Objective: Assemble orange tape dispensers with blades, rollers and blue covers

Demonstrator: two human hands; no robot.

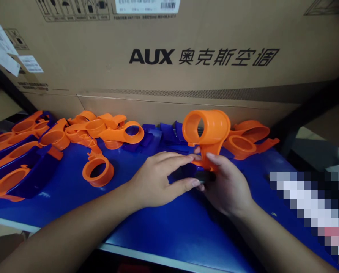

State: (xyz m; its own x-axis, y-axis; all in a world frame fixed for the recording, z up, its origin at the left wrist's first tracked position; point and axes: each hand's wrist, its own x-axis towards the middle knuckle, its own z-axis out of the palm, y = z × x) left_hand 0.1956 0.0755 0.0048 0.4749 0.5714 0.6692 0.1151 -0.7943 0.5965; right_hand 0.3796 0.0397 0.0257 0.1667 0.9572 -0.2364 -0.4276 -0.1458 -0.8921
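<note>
An orange plastic tape dispenser part (pixel 213 127), with a wide ring on a narrow neck, stands up from my right hand (pixel 230 182). That hand is closed round its lower end, thumb on the neck. Against the neck's base sits a dark blue piece (pixel 183 172), partly hidden by my fingers. My left hand (pixel 160 178) curves round this blue piece from the left, fingertips above and thumb below, both touching the parts. Where the two parts meet is covered by my hands, so I cannot tell whether they are joined.
Several orange and blue tape dispensers (pixel 35 178) lie at the left. Loose orange parts (pixel 98 172) and blue pieces (pixel 169 133) lie along the back, more orange ones (pixel 240 147) at the right. A large cardboard box (pixel 158 81) stands behind the blue shelf (pixel 146 235).
</note>
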